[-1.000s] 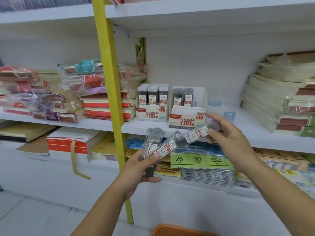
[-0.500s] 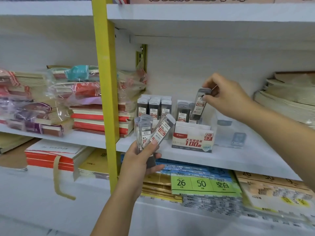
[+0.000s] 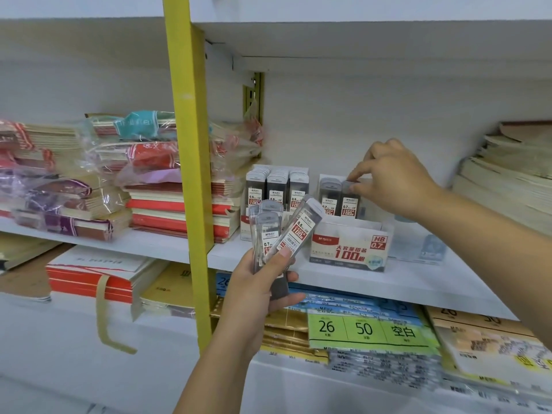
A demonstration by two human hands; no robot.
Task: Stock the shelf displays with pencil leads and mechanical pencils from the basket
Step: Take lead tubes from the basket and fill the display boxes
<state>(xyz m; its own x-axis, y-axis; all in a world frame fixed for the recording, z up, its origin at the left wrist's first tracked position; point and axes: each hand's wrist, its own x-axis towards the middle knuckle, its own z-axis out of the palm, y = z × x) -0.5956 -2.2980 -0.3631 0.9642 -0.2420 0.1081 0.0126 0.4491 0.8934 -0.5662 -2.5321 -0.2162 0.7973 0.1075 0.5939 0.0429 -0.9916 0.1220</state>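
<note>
Left hand (image 3: 263, 288): raised in front of the shelf edge, fingers (image 3: 291, 300) and thumb clenched round the lower ends of a fan of lead cases (image 3: 268, 234).
Fan of lead cases: clear slim cases with red-and-white labels. The rear ones stand nearly upright with caps up.
Front case (image 3: 298, 231): marked 0.5, long axis tilted, cap end pointing up and to the right, label facing the camera.
Right hand (image 3: 394, 180): reaching over the 0.7 display box (image 3: 349, 249), fingertips pinching the cap of a 0.7 lead case (image 3: 349, 201).
0.7 lead case: upright in the box's right slot, long axis vertical, cap up, label forward, touching a like case on its left.
0.5 display box (image 3: 245, 231): just left of the 0.7 box, holding three rows of upright cases, partly hidden by the fan.
Shelf (image 3: 418, 282): white, carries both boxes.
Yellow upright (image 3: 191, 174): stands left of the boxes.
Notebook stacks (image 3: 176, 210): red and cream, left of the 0.5 box, with plastic-wrapped bundles (image 3: 143, 150) on top.
Booklet pile (image 3: 507, 180): far right of the shelf.
Green-labelled pack (image 3: 367, 330): on the shelf below, printed 26 and 50.
</note>
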